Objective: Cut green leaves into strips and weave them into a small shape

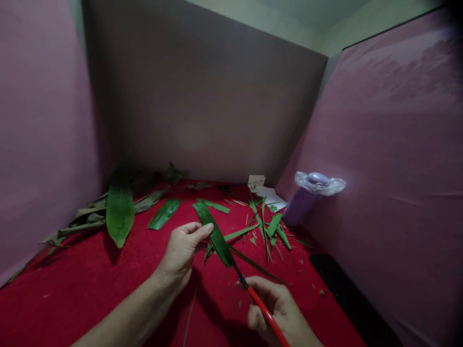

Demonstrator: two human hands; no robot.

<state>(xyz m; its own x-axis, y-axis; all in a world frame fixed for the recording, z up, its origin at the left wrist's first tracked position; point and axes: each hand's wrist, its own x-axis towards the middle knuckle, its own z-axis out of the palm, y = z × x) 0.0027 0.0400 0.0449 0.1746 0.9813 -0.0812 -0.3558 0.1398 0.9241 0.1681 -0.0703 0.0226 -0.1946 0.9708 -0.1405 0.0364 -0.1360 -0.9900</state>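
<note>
Between the thumb and fingers of my left hand (182,250) is a dark green leaf strip (218,241), slanting down to the right. My right hand (280,308) is closed around red-handled scissors (266,315). Their dark tip meets the lower end of the strip; how far the blades are apart I cannot make out. Behind the hands lie a cut leaf piece (165,214) and another flat green piece (216,206). A thin brown-green strip (256,262) runs just beyond my right hand.
Narrow green scraps (274,224) litter the red cloth (90,284) at right. A broad leaf (120,212) and dried leaves (90,209) lie at left. White papers (269,196), a purple bottle (301,205) with plastic around its top and a black phone-like slab (347,289) stand or lie at right.
</note>
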